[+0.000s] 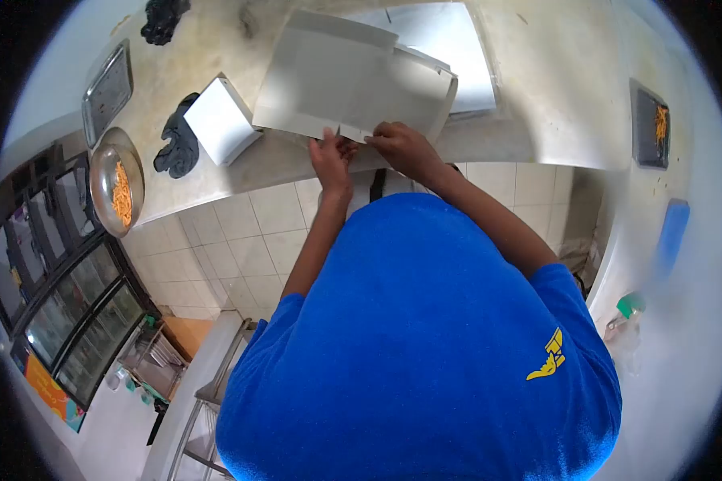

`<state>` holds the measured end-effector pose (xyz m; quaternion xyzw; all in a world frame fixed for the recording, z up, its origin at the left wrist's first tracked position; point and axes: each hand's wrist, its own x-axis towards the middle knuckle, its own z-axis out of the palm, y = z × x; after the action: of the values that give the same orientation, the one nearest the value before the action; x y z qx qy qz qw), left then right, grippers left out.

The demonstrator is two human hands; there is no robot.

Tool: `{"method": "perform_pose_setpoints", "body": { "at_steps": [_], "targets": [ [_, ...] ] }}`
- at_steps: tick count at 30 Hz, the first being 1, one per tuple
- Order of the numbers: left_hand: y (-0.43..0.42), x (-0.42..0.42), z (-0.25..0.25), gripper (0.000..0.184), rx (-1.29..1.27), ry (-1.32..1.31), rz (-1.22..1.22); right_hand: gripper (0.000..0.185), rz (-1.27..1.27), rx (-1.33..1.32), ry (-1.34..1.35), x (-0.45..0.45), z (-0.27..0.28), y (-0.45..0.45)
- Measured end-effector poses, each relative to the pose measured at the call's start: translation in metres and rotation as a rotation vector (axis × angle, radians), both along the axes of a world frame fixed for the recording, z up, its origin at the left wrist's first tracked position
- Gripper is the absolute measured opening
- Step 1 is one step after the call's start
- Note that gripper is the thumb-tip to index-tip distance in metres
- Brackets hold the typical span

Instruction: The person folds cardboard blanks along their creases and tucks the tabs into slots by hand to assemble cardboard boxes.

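A flat, partly creased white cardboard box blank (321, 76) lies at the front of the counter, its near edge toward me. My left hand (333, 160) holds that near edge, thumb on top and fingers curled beneath, partly hidden. Close beside it, my right hand (405, 150) pinches the same edge near a small flap. Under and behind the blank are more flat white cardboard sheets (469, 64). To the left of the blank stands a folded white box (223, 120), with crumpled black plastic or cloth (178, 144) next to it.
At the counter's left end are a metal bowl (100, 188) with orange strips of food and a metal tray (108, 92). Another black bundle (162, 20) lies at the back left. A dark tray (643, 148) with orange strips and a blue object (672, 232) are at right.
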<state>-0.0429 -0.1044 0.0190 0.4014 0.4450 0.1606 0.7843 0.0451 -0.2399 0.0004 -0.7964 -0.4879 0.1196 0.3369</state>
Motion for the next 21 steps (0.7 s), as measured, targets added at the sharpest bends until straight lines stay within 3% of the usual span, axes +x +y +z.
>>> {"method": "perform_pose_setpoints", "body": {
  "at_steps": [4, 6, 8, 12, 13, 16, 18, 21],
  "targets": [
    [0.007, 0.004, -0.014, 0.015, 0.139, 0.004, -0.128, 0.023, 0.007, 0.017, 0.045, 0.007, -0.004, -0.012],
    [0.009, 0.006, -0.029, 0.016, 0.403, -0.003, -0.275, 0.022, 0.029, 0.049, 0.022, 0.009, -0.006, -0.008],
    [0.038, 0.0, -0.06, 0.027, -0.236, -0.052, -0.084, 0.019, 0.011, 0.032, 0.087, 0.014, -0.003, -0.004],
    [0.012, 0.02, 0.008, 0.039, -0.057, -0.047, -0.267, 0.02, -0.095, 0.034, 0.228, 0.02, 0.009, 0.0],
    [0.007, 0.022, 0.001, 0.038, 0.045, -0.009, -0.305, 0.022, -0.142, 0.022, 0.272, 0.022, 0.009, 0.002],
    [0.0, 0.018, -0.018, 0.037, 0.361, 0.05, -0.424, 0.034, -0.418, -0.058, 0.897, 0.038, 0.015, 0.014],
    [-0.001, 0.019, -0.018, 0.04, 0.569, 0.005, -0.533, 0.033, -0.343, -0.122, 0.708, 0.053, 0.008, 0.026],
    [0.005, 0.029, -0.018, 0.041, 0.635, -0.037, -0.596, 0.035, -0.148, -0.159, 0.351, 0.077, 0.0, 0.039]
  ]
}}
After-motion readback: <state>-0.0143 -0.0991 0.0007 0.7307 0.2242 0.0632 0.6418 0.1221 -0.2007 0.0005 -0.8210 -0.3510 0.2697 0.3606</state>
